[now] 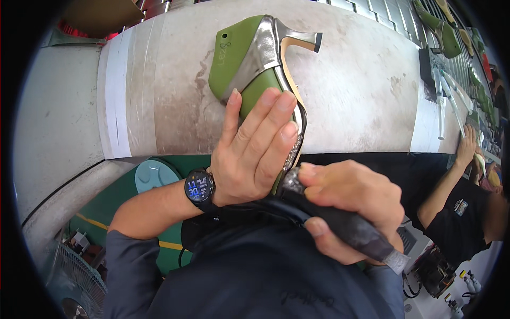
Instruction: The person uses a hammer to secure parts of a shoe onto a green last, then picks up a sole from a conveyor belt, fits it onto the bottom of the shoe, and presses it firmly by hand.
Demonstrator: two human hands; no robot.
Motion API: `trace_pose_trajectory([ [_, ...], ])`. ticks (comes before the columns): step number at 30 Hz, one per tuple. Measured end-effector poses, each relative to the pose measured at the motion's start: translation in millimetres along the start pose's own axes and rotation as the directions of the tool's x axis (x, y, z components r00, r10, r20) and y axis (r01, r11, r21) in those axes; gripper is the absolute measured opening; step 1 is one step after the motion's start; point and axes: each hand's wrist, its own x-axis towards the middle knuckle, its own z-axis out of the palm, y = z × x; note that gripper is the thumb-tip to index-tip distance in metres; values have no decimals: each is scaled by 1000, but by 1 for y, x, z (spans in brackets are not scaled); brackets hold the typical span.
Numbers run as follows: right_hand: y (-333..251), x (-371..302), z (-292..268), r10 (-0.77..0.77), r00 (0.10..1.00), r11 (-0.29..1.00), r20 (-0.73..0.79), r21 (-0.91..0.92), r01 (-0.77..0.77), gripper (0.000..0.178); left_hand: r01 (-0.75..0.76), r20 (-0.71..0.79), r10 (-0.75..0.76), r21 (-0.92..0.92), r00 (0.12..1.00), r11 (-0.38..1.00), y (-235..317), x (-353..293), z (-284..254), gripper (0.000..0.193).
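Observation:
A silver high-heeled shoe on a green shoe last lies on its side on the pale work surface, heel at the far end. My left hand rests flat across the last and the shoe's side, fingers stretched out; its thumb is hidden. My right hand is closed around a thick dark handheld tool with a pale metal end; its exact kind does not show. The tool's other end is beside the shoe's toe, just right of my left hand. Whether they touch, I cannot tell.
Metal rollers run behind the worktop. At right lie pale-handled brushes by a black block and several green lasts. A co-worker's hand reaches in there. Lower left hold a round light-blue lid and a fan.

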Motion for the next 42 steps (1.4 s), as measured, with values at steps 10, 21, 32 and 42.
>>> trace_pose_trajectory([
  [10,-2,-36,-10,253,962,960,-106,149,-236,35,22,-30,-21,23,999,999,1,-5,-1,47],
  [21,9,12,-3,430,877,874,-216,342,-344,31,-4,-14,5,60,1000,998,-4,-7,4,45],
  [32,18,7,-6,356,910,886,-215,387,-255,32,46,7,-46,-50,999,998,1,-14,4,49],
  [42,27,97,-40,671,736,682,92,314,-660,40,60,-29,-60,-3,998,998,6,-20,6,52],
])
